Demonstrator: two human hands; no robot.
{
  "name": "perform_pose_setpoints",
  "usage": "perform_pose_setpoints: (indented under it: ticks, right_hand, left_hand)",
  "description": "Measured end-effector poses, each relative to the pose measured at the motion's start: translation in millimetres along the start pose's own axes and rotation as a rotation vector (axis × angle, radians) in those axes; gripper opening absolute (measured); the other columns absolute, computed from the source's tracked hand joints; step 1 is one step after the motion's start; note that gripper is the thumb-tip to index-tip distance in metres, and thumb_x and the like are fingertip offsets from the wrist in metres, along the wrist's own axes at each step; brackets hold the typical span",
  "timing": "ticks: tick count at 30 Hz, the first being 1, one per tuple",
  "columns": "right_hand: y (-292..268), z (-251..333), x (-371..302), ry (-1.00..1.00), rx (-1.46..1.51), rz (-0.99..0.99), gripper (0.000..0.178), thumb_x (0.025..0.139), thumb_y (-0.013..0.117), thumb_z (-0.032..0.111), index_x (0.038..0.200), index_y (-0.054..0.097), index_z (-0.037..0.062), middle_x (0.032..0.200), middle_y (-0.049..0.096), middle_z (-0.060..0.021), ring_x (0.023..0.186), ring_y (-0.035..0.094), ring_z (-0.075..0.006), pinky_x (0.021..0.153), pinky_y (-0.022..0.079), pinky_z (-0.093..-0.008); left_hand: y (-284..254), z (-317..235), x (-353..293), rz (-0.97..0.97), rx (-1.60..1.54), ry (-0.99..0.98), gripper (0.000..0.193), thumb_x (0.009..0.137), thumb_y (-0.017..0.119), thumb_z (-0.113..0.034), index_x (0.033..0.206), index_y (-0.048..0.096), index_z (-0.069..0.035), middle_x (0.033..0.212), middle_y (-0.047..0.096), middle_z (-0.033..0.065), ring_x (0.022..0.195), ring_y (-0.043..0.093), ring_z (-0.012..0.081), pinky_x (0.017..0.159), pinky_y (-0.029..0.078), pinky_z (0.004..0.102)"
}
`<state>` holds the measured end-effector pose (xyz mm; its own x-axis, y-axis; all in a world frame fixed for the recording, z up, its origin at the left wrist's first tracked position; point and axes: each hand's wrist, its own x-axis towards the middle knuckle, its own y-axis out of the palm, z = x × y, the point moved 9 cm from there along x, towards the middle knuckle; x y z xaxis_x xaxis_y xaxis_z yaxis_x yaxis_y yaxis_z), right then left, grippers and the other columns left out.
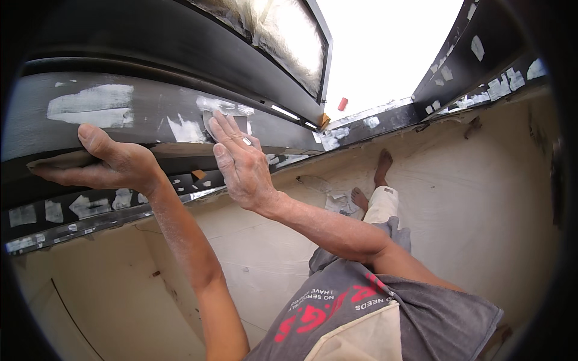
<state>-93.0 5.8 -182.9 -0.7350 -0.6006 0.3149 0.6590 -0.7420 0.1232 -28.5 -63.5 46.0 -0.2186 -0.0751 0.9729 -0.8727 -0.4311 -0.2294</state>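
Observation:
A dark grey window frame (150, 99) with white filler patches spans the left and middle of the head view. My left hand (114, 162) is at its lower edge: the thumb points up by the front face, and the stretched fingers reach along the underside. On that same face, beside a white patch (183, 128), my right hand (241, 162) presses a small grey sheet, which looks like sandpaper (209, 125), flat under its fingers. A ring is on one of that hand's fingers. Pale dust coats both hands. Part of the sheet is hidden by the fingers.
Above the frame a dark sash (327, 60) holds a pane with crumpled, see-through covering. A small red object (342, 103) lies in the bright opening beyond. Patched dark frame members (481, 54) run up the right. Below is a pale, dusty floor (445, 198), with scraps (340, 203) by my feet.

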Motion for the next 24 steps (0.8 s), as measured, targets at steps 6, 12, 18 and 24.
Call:
perform_pose_setpoints:
  ticks: [6,12,18,24]
  right_hand:
    - [-8,-116,-29,0.34,-0.082,0.03,0.047,0.11,0.034,0.03,0.151,0.047,0.0112,0.156,0.044,-0.0152,0.147,0.037,-0.0375,0.117,0.027,-0.0479]
    - [-1,-5,-12,-0.047,-0.028,-0.057,0.046,0.109,0.036,0.028,0.149,0.048,0.0103,0.156,0.044,-0.0151,0.143,0.042,-0.0382,0.113,0.034,-0.0512]
    - [-16,-171,-49,0.499,-0.107,-0.055,0.047,0.109,0.036,0.031,0.15,0.048,0.0133,0.157,0.043,-0.0142,0.141,0.044,-0.0383,0.114,0.038,-0.0463]
    - [3,36,-3,-0.173,0.073,-0.111,0.049,0.106,0.045,0.029,0.15,0.047,0.0079,0.156,0.045,-0.0131,0.146,0.037,-0.0382,0.117,0.027,-0.0478]
  left_hand:
    - [0,-2,3,-0.012,0.001,0.033,0.085,0.094,0.052,-0.03,0.157,0.007,0.005,0.144,0.031,0.0322,0.132,0.049,0.04,0.1,0.058,0.0426]
    - [0,4,-2,-0.014,0.025,-0.001,0.083,0.096,0.051,-0.033,0.158,0.008,0.002,0.143,0.033,0.0324,0.129,0.053,0.0409,0.096,0.061,0.0418]
    - [2,-3,1,0.0,0.01,0.0,0.081,0.097,0.05,-0.033,0.158,0.008,0.0,0.143,0.033,0.0312,0.129,0.053,0.0411,0.097,0.061,0.0417]
    - [2,-5,0,-0.015,0.0,-0.027,0.086,0.094,0.055,-0.034,0.159,0.009,-0.002,0.144,0.033,0.0312,0.131,0.049,0.0417,0.103,0.055,0.0457]
